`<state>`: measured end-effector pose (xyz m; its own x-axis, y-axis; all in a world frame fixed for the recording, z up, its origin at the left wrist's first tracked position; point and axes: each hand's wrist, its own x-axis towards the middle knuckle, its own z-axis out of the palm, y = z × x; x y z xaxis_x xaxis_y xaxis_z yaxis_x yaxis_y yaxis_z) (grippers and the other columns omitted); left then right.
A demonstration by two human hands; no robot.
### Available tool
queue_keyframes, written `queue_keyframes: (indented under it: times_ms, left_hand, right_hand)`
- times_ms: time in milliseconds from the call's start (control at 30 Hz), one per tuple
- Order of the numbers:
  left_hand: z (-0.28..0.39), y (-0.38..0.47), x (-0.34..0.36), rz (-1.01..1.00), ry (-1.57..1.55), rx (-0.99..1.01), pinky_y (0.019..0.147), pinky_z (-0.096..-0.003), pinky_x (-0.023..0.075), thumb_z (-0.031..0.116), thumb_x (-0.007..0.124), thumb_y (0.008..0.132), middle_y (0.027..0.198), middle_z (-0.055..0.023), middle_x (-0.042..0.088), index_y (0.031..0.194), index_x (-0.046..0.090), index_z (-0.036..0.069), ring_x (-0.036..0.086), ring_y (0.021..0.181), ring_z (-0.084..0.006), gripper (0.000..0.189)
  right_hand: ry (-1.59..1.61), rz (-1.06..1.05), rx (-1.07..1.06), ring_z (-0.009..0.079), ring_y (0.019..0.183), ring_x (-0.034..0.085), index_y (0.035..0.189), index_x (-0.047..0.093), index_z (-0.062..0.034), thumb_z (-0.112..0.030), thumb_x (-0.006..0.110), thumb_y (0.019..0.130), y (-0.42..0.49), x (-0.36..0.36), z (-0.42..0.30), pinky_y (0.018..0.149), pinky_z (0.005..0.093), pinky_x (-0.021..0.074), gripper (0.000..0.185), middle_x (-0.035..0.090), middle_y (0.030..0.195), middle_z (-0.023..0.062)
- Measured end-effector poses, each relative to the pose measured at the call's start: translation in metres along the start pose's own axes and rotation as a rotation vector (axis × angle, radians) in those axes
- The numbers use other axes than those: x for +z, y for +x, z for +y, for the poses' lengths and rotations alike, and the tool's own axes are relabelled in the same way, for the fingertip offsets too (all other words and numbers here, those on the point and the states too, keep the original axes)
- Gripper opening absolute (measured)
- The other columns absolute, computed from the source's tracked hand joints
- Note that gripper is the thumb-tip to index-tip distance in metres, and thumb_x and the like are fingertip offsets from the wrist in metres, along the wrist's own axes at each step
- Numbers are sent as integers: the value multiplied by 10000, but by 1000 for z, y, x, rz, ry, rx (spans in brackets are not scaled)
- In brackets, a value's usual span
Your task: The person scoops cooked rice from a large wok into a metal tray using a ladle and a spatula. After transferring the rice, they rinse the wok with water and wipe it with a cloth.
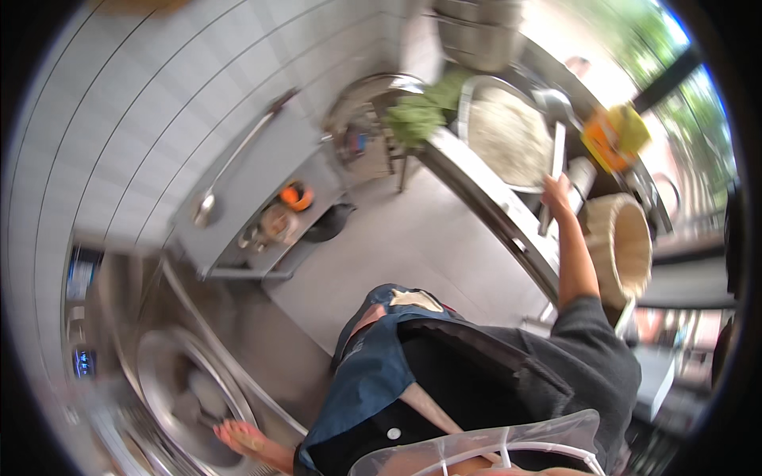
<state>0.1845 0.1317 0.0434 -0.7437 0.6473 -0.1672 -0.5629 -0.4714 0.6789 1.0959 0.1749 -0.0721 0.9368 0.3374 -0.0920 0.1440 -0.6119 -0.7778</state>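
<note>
At the lower left, my left hand (241, 439) reaches over a large round metal pan (238, 390), its fingers around the dark handle of a utensil (208, 418). Blur hides the utensil's far end and what lies in the pan. On the right my arm stretches over a metal counter (476, 172). There my right hand (556, 191) is closed around a long, pale, flat stick (558, 149), beside a large metal basin (506, 140) filled with a whitish, grain-like food. A green cloth (417, 119) lies by the basin's far side.
Right of my forearm stands a deep, pale woven basket (619, 250). Beyond it are a yellow and orange package (616, 137) and a metal ladle (553, 104). Stacked metal containers (479, 33) stand at the back. A grey shelf unit (250, 196) holds a long-handled ladle (205, 205) and bowls.
</note>
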Motion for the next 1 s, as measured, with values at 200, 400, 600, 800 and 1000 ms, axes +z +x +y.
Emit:
queue_keyframes:
  times_ms: [200,400,600,800,1000]
  left_hand:
    - [24,6,-40,138,314,122,329,-243,317,130,496,940,595,-23,408,1145,483,121,338,395,-107,206]
    - [67,2,-71,164,104,47,354,-253,350,64,514,896,732,-60,524,1150,475,129,424,399,-140,265]
    - [100,5,-108,272,275,51,375,-247,364,40,511,892,756,-37,517,1110,474,114,468,431,-127,233]
    - [119,7,-137,366,270,69,391,-238,380,17,496,898,802,-39,525,1094,458,101,486,449,-126,217]
    - [135,-3,-156,408,201,69,410,-233,393,-1,484,895,825,-54,534,1088,449,97,499,465,-130,220]
  right_hand:
    - [750,-835,127,32,398,270,743,431,-183,-236,578,975,-128,79,-94,337,209,232,280,319,556,-89]
    - [406,-1607,215,41,359,260,1184,504,-103,-115,498,957,-402,224,-243,299,226,219,227,260,545,-75]
    - [-265,-2202,-238,100,365,383,1199,452,15,-35,535,887,-722,353,-342,341,267,341,327,417,574,6]
    - [-704,-1763,-1172,242,446,598,916,500,82,-100,553,856,-964,477,-286,396,374,492,199,587,660,146]
    - [-850,-1750,-1202,275,506,603,916,506,104,-85,542,862,-1040,481,-199,399,404,500,200,597,726,203]
